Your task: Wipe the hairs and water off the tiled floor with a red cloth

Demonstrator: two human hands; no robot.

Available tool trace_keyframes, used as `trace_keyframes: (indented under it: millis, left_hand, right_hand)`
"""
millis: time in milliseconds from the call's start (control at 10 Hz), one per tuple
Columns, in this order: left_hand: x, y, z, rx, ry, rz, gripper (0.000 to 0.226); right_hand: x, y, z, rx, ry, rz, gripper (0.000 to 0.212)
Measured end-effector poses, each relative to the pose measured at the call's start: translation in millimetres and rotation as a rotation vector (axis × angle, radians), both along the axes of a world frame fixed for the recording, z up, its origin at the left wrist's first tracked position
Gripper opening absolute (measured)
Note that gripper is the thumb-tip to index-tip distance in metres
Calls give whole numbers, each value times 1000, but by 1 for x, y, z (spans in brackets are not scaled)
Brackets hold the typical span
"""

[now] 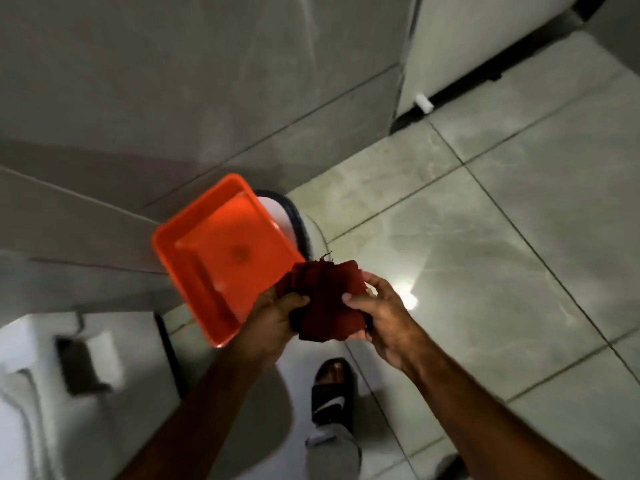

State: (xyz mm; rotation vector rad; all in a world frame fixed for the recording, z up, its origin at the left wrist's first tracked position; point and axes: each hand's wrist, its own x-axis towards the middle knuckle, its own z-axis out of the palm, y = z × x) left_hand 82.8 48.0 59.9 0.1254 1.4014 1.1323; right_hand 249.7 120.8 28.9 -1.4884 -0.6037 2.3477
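Observation:
A dark red cloth (327,299), bunched and folded, hangs in the air between both hands, well above the floor. My left hand (273,320) grips its left side and my right hand (379,318) pinches its right side. The glossy grey tiled floor (485,244) spreads out to the right and shines with a bright light reflection. I cannot make out hairs or water on it at this distance. My foot in a black sandal (332,389) stands on the floor below the hands.
An orange plastic tub (221,258) holding water sits just left of the cloth, on a white round object (298,223). A white toilet (69,393) fills the lower left. Tiled walls rise behind, and a white door (467,46) stands at the upper right.

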Motion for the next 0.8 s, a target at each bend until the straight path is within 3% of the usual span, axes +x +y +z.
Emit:
trace_keyframes:
  millis: [200,400,500,600,700,800]
  left_hand:
    - [-97,-13,-30,-224,314,154,29]
    - [-139,-22,-75,-308,473,150,37]
    - [-141,-24,-85,-397,614,-3,44]
    - [-133,-29,-65,-467,782,-147,45]
    - [-117,-31,-2,-466,928,-346,49]
    - [-67,-27,92,-229,1163,-404,48]
  right_hand:
    - [-130,2,-6,360,-192,183,49]
    - [-193,-3,-51,515,-319,394,43]
    - [-194,-1,-60,486,-364,494,67]
    - [-167,-5,-33,465,-356,473,67]
    - [-123,-8,29,642,-409,431,47]
    - [-65,-3,112,927,-515,363,41]
